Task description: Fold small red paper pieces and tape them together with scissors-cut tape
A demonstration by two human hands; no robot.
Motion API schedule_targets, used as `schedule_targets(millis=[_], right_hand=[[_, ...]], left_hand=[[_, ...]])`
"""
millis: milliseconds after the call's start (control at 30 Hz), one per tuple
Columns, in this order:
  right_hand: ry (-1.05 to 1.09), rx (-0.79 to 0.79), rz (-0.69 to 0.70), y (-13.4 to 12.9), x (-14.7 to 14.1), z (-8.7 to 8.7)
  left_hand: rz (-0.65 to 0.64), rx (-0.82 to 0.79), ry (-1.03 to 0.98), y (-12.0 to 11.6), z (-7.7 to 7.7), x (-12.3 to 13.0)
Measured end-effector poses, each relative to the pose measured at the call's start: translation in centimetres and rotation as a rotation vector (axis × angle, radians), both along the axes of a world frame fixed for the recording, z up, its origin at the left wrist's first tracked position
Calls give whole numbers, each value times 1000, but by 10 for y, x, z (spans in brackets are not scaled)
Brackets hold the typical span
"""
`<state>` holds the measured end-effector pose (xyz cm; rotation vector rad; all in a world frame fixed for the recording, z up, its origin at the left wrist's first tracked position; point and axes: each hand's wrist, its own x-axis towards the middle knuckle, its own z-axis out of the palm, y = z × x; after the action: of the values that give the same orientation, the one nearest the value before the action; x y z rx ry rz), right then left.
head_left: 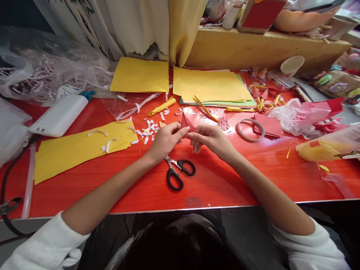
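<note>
A small piece of folded red paper (185, 122) is pinched between my two hands above the middle of the table. My left hand (167, 138) grips its left lower edge with thumb and fingers. On the other side my right hand (210, 138) holds its lower right edge, thumb and index finger together. Part of the paper is hidden behind the fingers. Scissors (176, 172) with black handles lie partly spread on the table just below my hands. White paper scraps (147, 131) are scattered to the left of my left hand.
Yellow sheets (84, 146) lie at left, with more yellow paper (210, 86) along the back. A tape roll (250, 129) and red paper squares (268, 125) sit at right. A white power strip (60, 114), crumpled tissue paper (292, 116) and a paper cup (292, 65) stand around the edges.
</note>
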<state>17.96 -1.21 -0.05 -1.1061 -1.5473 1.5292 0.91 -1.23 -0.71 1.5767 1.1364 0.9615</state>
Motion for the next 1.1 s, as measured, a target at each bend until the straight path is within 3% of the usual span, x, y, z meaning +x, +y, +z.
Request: schedule_targets(millis=[167, 367, 967, 1100], right_hand=[[17, -95, 63, 0, -1, 2], [20, -81, 45, -1, -1, 2], [10, -46, 159, -2, 0, 4], [-71, 73, 89, -2, 3, 6]], left_hand=[[2, 7, -36, 0, -2, 1], [-29, -50, -144, 1, -2, 3], [7, -36, -105, 3, -4, 1], [19, 1, -10, 3, -2, 1]])
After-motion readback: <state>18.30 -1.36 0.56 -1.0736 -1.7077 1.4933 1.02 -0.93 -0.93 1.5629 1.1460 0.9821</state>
